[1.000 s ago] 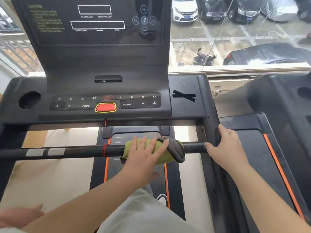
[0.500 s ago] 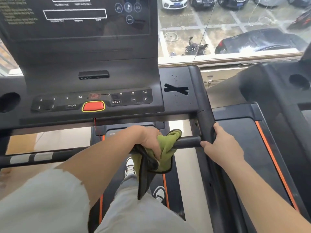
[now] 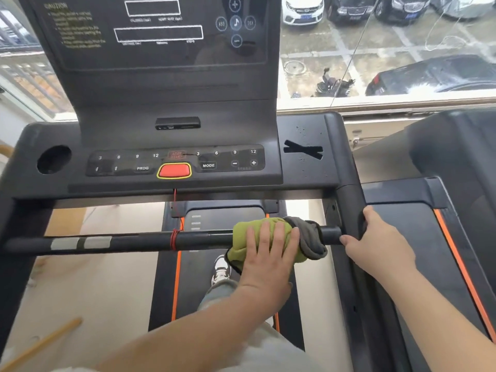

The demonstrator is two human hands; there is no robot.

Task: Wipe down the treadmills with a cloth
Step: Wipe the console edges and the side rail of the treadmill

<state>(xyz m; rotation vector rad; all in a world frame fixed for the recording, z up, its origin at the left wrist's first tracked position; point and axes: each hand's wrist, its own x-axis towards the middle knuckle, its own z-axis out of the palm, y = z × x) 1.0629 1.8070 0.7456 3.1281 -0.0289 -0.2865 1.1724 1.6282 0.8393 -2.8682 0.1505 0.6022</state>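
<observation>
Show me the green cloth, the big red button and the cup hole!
green cloth (image 3: 239, 237): head view, green part left of the fingers.
red button (image 3: 174, 171): head view, middle of its face.
cup hole (image 3: 54, 159): head view, its dark middle.

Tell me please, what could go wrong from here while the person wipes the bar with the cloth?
1. The red cord is wound around the crossbar to the left of the cloth. If the left hand slides that way, the cloth may snag and tug it.
2. The grey end of the cloth bunches loose beside the hand, so the cloth might slip off the bar.
</observation>
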